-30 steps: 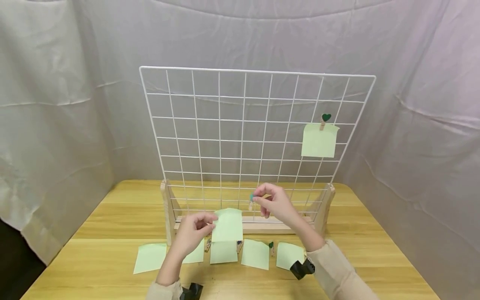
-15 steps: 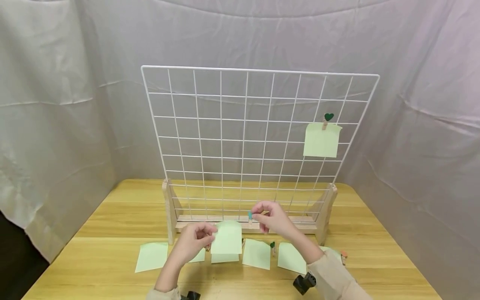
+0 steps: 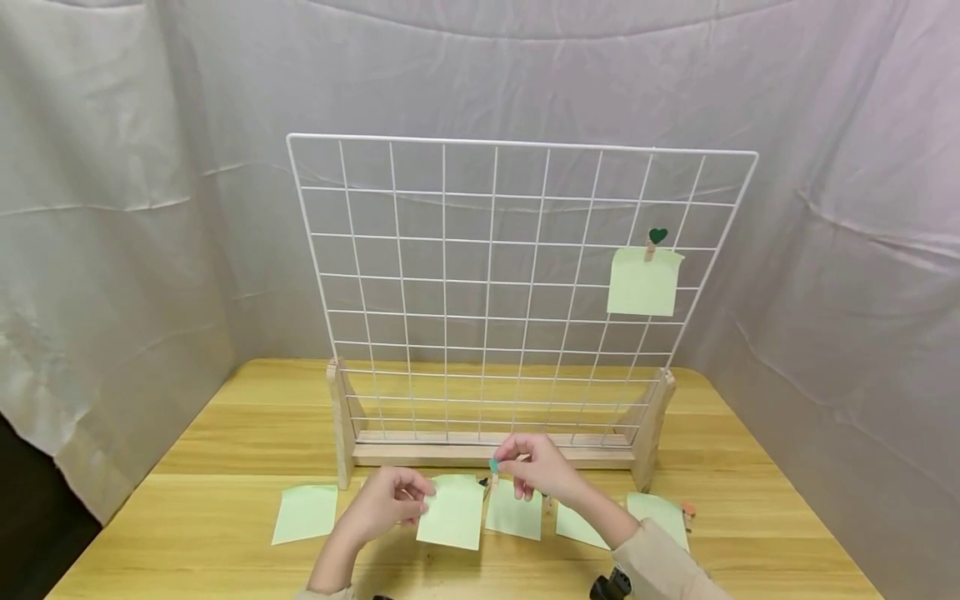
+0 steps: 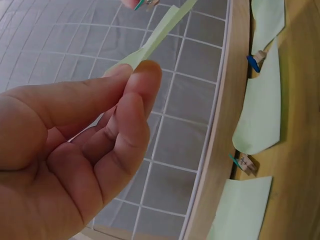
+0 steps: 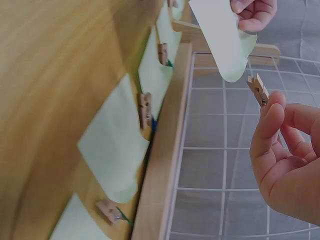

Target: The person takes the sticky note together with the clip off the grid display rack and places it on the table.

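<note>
My left hand [image 3: 390, 504] pinches a pale green sticky note [image 3: 452, 512] by its left edge, between thumb and forefinger, above the table. In the left wrist view that note [image 4: 162, 37] is seen nearly edge-on beyond the fingertips. Just to the right, my right hand [image 3: 542, 468] pinches a small wooden clothespin with a teal top [image 3: 494, 468]. The right wrist view shows the clothespin [image 5: 258, 90] pointing toward the held note [image 5: 220, 42], with a gap between them. Both hands are in front of the white wire grid [image 3: 487, 317], low over the table.
Another note [image 3: 645, 283] hangs at the grid's upper right under a clothespin with a dark green heart [image 3: 657, 236]. The grid stands in a wooden base [image 3: 495, 455]. Several notes lie in a row before it, including one at the left [image 3: 304, 513], with small clothespins between them.
Both hands have come down toward the table, carrying the note and the clothespin. The right hand is also slightly further left, nearer the held note.
</note>
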`<state>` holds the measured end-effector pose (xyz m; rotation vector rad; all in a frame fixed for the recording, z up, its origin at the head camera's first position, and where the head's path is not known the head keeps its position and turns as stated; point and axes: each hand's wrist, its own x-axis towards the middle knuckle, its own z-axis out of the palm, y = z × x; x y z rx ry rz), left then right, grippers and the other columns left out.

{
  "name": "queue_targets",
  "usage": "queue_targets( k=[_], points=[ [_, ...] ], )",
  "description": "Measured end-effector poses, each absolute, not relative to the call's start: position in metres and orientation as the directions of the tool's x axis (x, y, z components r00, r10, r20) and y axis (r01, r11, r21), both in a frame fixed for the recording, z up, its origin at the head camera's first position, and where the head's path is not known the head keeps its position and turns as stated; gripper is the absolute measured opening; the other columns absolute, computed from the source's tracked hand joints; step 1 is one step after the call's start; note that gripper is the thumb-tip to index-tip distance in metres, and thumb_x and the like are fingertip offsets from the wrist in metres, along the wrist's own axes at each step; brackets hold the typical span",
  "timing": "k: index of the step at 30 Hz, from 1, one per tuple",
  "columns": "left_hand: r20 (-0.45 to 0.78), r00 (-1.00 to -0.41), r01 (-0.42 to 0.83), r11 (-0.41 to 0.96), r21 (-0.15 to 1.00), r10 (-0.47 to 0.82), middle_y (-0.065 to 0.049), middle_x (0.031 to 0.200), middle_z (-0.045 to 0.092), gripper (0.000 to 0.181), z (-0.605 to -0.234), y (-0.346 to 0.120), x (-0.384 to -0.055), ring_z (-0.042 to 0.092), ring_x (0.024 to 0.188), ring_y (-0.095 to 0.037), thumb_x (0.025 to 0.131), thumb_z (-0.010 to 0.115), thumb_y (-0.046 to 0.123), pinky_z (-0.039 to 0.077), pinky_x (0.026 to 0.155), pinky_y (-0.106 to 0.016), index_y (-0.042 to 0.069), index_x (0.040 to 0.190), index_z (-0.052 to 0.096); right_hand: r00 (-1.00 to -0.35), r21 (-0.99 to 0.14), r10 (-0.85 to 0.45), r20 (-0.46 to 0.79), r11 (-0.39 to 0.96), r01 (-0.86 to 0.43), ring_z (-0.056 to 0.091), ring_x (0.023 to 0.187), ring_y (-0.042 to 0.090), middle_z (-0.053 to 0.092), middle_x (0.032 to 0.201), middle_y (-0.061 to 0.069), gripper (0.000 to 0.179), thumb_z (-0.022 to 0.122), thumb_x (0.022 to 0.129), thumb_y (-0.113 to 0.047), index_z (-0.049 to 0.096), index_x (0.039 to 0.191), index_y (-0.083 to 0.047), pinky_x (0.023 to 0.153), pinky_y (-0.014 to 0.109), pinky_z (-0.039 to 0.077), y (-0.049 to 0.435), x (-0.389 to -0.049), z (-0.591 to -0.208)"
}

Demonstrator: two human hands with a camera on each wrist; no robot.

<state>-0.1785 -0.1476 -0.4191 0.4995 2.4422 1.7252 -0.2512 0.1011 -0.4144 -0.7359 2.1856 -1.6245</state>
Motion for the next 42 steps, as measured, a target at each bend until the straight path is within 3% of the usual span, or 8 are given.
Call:
queue_targets(
  k=[7,19,27,42],
  points=[
    [0.016,-0.927,0.127,0.272,0.954,0.374,-0.006,0.072,0.053,0.011,-0.429,-0.150,-0.176,0.054,0.056,-0.015,0.075,0.058,-0.011,0.049,0.050,-0.024,-0.008,0.086,0.059,-0.802,-0.958,-0.597,0.007,0.225,-0.176,0.049,0.043,0.010,0.058,0.082,0.017,0.009,0.057,0.084,-0.001,0.058,0.091,0.005,0.038,0.018,0.040,0.103,-0.244,-0.427],
    [0.006,-0.923,0.128,0.293,0.948,0.384,-0.006,0.070,0.055,0.009,-0.436,-0.154,-0.175,0.054,0.053,-0.013,0.075,0.060,-0.010,0.048,0.048,-0.025,-0.006,0.082,0.060,-0.778,-0.964,-0.622,-0.088,0.251,-0.092,0.049,0.041,0.008,0.056,0.072,0.008,0.009,0.057,0.081,0.002,0.056,0.088,0.007,0.038,0.016,0.040,0.106,-0.232,-0.442],
    [-0.051,-0.915,0.064,0.268,0.961,0.401,-0.005,0.068,0.054,0.009,-0.443,-0.155,-0.171,0.053,0.051,-0.014,0.075,0.060,-0.010,0.047,0.047,-0.024,-0.005,0.082,0.061,-0.769,-0.957,-0.623,-0.144,0.285,-0.052,0.048,0.039,0.007,0.056,0.071,0.008,0.008,0.058,0.080,0.003,0.056,0.086,0.008,0.035,0.015,0.038,0.103,-0.225,-0.456],
    [-0.089,-0.911,0.051,0.322,0.945,0.404,-0.005,0.062,0.056,0.010,-0.451,-0.158,-0.165,0.050,0.046,-0.010,0.071,0.060,-0.013,0.043,0.042,-0.021,-0.004,0.075,0.062,-0.756,-0.939,-0.633,-0.165,0.334,-0.075,0.046,0.036,0.004,0.057,0.064,0.005,0.003,0.059,0.078,0.004,0.058,0.079,0.003,0.034,0.013,0.036,0.099,-0.218,-0.470]
  ],
)
